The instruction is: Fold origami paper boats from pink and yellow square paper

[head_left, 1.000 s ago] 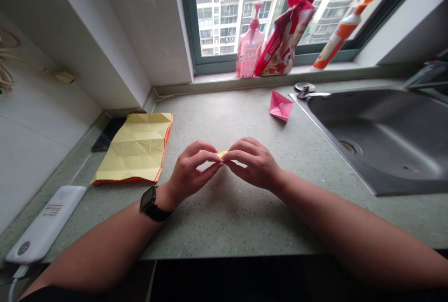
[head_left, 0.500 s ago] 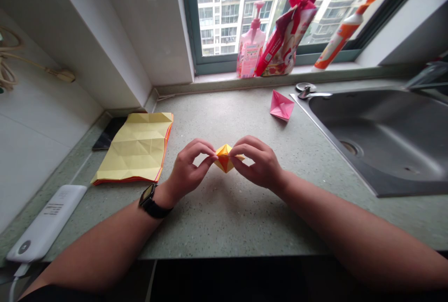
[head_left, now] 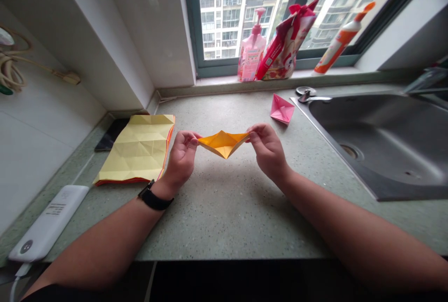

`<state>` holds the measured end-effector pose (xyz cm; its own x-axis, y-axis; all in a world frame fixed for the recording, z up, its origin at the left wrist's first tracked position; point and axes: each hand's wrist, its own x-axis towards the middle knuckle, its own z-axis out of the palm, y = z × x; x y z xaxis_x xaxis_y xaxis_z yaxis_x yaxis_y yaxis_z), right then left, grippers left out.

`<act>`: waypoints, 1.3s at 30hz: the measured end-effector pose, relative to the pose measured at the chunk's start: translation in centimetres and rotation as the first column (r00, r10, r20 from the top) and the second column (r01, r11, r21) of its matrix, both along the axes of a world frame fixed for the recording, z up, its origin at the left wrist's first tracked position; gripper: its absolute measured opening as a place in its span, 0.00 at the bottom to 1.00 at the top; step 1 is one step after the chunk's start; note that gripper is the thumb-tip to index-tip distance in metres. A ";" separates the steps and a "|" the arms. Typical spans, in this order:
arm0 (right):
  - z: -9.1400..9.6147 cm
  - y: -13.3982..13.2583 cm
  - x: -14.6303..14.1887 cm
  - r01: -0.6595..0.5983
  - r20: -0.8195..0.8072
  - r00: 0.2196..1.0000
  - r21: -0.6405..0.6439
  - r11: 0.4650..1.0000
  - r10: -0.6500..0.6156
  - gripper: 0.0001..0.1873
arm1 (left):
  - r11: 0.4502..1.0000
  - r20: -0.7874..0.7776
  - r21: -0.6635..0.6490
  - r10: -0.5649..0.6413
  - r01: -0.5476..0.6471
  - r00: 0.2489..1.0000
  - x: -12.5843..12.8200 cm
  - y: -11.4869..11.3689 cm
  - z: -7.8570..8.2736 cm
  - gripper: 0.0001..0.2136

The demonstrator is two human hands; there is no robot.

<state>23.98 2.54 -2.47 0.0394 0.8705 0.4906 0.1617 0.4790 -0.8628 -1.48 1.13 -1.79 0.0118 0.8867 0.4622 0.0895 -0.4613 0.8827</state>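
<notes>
Between my hands a yellow-orange origami boat (head_left: 225, 142) is stretched out above the counter, its hollow orange inside showing and a point facing me. My left hand (head_left: 182, 153) pinches its left tip between thumb and fingers. At the opposite tip, my right hand (head_left: 269, 151) grips the paper the same way. A folded pink paper piece (head_left: 282, 108) lies on the counter beyond my right hand. Left of my left hand is a stack of creased paper sheets (head_left: 136, 148), pale yellow on top with orange and red edges below.
A steel sink (head_left: 381, 143) is set into the speckled counter (head_left: 224, 218) on the right. A white power bank (head_left: 49, 222) with a cable lies at the left. On the windowsill stand a pink pump bottle (head_left: 251, 52), a red bag (head_left: 289, 45) and an orange-white bottle (head_left: 343, 40).
My hands have moved apart, and the yellow-orange paper between them has gone from a compact diamond to a long, opened boat shape. Both hands now hold its outer tips.
</notes>
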 end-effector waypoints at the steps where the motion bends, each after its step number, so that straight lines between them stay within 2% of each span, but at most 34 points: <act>1: -0.2 0.3 0.1 0.004 -0.033 0.999 -0.037 0.999 -0.006 0.09 | 1.000 0.002 -0.010 0.009 -0.009 1.000 0.0 0.0 0.0 0.14; 6: -0.7 1.5 0.7 -0.007 -0.130 0.991 -0.172 0.985 -0.016 0.14 | 0.999 -0.007 -0.015 0.035 -0.035 0.999 -0.1 0.1 -0.2 0.14; 14: -0.8 2.2 1.5 -0.002 -0.279 0.959 -0.218 0.976 -0.060 0.16 | 0.998 -0.034 -0.055 0.038 -0.040 0.999 -0.2 0.8 -0.9 0.14; 19: -1.0 2.4 1.8 0.018 -0.268 0.961 -0.190 0.982 -0.069 0.14 | 0.997 -0.211 -0.028 0.060 -0.067 0.976 -0.6 0.9 -1.1 0.08; 22: -0.9 2.2 1.6 0.055 -0.220 0.972 -0.122 0.991 -0.081 0.11 | 0.992 -0.395 0.121 0.077 -0.031 0.915 -0.8 0.4 -0.8 0.02; 25: -0.5 1.3 0.9 0.073 -0.180 0.981 -0.003 0.997 -0.073 0.10 | 0.953 -0.567 0.297 0.119 0.067 0.815 -0.7 -0.4 -0.2 0.12; 27: -0.2 0.5 0.2 0.060 -0.155 0.987 0.072 0.996 -0.048 0.07 | 0.926 -0.658 0.354 0.146 0.133 0.739 -0.5 -1.1 0.2 0.17; 30: 0.3 -0.8 -0.5 0.000 -0.112 0.994 0.150 0.989 0.017 0.04 | 0.905 -0.746 0.384 0.188 0.182 0.640 -0.2 -1.9 0.8 0.18; 32: 0.6 -1.5 -0.8 -0.037 -0.069 0.996 0.187 0.982 0.051 0.03 | 0.904 -0.773 0.383 0.201 0.190 0.602 0.0 -2.3 1.0 0.15; 36: 1.0 -2.4 -0.9 -0.087 0.046 0.996 0.220 0.972 0.079 0.03 | 0.916 -0.788 0.343 0.161 0.207 0.594 0.2 -2.6 1.1 0.09; 39: 1.3 -2.7 -1.0 -0.112 0.028 0.994 0.210 0.971 0.108 0.04 | 0.926 -0.798 0.306 0.122 0.222 0.590 0.3 -2.6 1.1 0.10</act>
